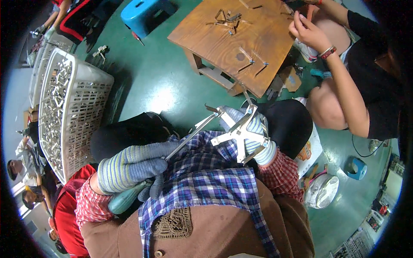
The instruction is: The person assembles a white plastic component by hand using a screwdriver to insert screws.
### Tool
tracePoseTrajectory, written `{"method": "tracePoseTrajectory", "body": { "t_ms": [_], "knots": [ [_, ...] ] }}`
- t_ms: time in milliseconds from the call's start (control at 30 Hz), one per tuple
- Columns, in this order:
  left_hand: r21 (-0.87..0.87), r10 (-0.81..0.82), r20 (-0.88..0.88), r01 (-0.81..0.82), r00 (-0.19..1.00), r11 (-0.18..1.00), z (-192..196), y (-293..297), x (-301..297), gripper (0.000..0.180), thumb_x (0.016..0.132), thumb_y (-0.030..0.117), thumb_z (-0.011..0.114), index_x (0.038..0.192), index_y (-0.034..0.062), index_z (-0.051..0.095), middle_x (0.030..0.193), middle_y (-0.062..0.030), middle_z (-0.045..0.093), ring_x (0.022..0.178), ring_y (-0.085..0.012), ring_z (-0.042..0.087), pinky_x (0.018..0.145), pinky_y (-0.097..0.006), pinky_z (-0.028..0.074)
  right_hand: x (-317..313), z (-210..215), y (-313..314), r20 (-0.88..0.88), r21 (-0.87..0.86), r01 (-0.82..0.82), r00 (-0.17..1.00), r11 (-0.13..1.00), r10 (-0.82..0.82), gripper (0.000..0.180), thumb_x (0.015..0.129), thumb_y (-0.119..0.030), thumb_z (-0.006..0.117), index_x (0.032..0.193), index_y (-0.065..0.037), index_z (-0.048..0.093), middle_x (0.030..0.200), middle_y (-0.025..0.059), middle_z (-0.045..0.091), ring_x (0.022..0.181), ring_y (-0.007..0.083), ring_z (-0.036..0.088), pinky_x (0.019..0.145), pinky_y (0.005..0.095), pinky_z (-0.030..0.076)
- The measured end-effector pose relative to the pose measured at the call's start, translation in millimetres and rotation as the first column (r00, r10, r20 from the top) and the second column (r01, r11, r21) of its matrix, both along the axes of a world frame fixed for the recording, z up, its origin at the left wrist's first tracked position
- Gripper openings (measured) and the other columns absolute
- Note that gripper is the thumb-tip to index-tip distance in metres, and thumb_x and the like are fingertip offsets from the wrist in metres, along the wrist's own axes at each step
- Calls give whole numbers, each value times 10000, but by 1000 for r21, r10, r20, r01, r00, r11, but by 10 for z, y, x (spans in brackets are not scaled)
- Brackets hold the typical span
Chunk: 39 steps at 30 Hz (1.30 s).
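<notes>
My left hand (131, 167), in a striped grey glove, is closed round a screwdriver (191, 136) with a teal handle. Its long thin shaft slants up and right, its tip at or close to one end of a metal bracket. That bracket (241, 136) is pale, star-shaped, with several arms and small blue-tipped screws at some arm ends. Behind it my gloved right hand (259, 124) grips it from the far side, fingers partly hidden. Both are over my lap, above a blue plaid apron (202, 172).
Ahead stands a low wooden table (202, 32) with loose metal arms (228, 21). A co-worker's hand (312, 34) is at its right. On the left, a white plastic basket (88, 94) is full of metal parts. A blue stool (144, 15) and a white bag-lined bucket (322, 191) are on the floor.
</notes>
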<state>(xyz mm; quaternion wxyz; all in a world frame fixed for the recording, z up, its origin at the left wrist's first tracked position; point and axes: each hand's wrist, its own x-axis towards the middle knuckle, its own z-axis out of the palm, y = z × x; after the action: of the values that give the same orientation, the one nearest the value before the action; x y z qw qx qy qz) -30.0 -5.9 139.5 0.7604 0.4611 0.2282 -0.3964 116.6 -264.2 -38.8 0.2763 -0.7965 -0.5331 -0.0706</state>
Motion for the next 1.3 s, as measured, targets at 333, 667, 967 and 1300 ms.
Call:
{"method": "tracePoseTrajectory", "body": {
  "t_ms": [333,667,967,1300],
  "knots": [
    [119,-26,-41,31,999,992,73,-25,5,496,984,183,512,1429,4,383,717,-65,643,539,-95,569,476,-205,443,-4,-236,-163,-168,-105,-107,982,989,88,423,876,-413,575,1172,-114,616,965,65,638,752,226,604,653,345,494],
    [343,-234,-13,224,972,912,106,-3,39,441,1004,160,482,1433,81,417,698,-27,640,557,-75,581,491,-216,463,64,43,-78,-128,-77,-37,991,996,27,373,832,-473,609,842,-100,613,648,85,562,543,280,557,504,412,449],
    [553,-538,-73,483,840,678,138,72,224,463,975,204,491,1421,93,433,612,-61,631,521,-125,603,521,-262,495,90,282,-20,-205,-315,-54,979,947,-12,278,813,-375,625,784,-99,640,710,107,610,635,299,613,555,429,487],
    [490,-482,-114,471,869,733,-120,45,212,431,954,144,504,1383,107,496,702,-37,628,591,-104,584,554,-253,489,92,392,-19,-154,-391,-159,982,906,106,272,731,-351,664,747,-81,636,710,99,599,695,272,621,585,406,484]
  ]
}}
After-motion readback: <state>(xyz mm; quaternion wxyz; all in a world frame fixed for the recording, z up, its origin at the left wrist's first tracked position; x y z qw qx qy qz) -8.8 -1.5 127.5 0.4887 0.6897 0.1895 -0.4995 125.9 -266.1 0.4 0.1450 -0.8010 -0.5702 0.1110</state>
